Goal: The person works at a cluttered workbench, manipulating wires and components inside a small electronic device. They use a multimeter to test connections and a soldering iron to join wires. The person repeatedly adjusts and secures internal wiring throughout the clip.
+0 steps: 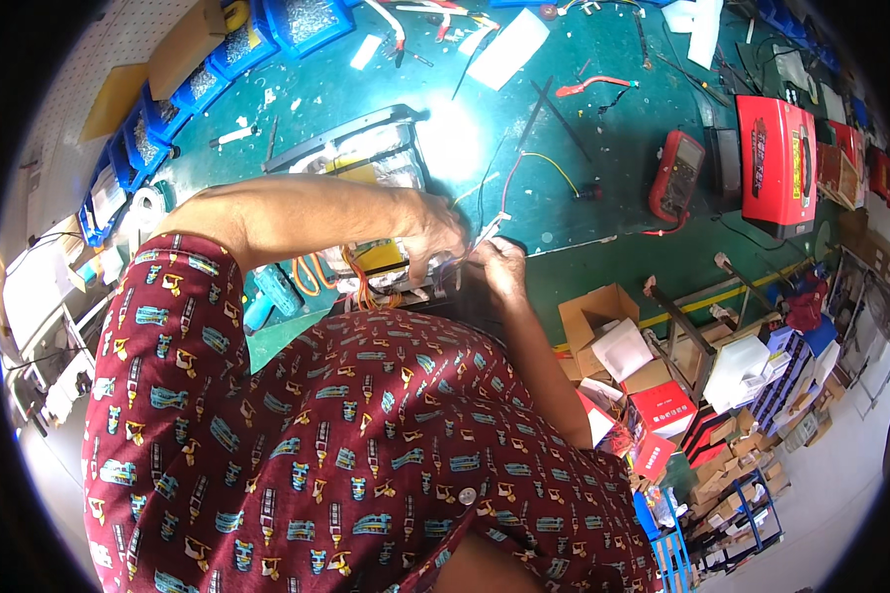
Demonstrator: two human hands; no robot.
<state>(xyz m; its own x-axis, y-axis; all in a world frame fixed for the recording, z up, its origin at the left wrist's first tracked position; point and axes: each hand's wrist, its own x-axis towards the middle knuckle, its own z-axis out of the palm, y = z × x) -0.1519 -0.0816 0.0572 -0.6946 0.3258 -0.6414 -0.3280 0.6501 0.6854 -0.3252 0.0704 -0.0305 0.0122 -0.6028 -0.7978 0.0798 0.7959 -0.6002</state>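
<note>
Centre frame: left hand (435, 232) and right hand (499, 265) both pinched on thin wires (465, 259) at the near end of a foil-wrapped battery pack (366, 163). Wiring looks mid-way; loose leads remain. Red meter (676, 176), upper right, sits unused.

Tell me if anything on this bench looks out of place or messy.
Loose wires lie scattered over the green mat: a yellow wire and a red lead sprawl untidily. Beside the bench, cardboard boxes are heaped unevenly. Both hands work at bundled wires.
</note>
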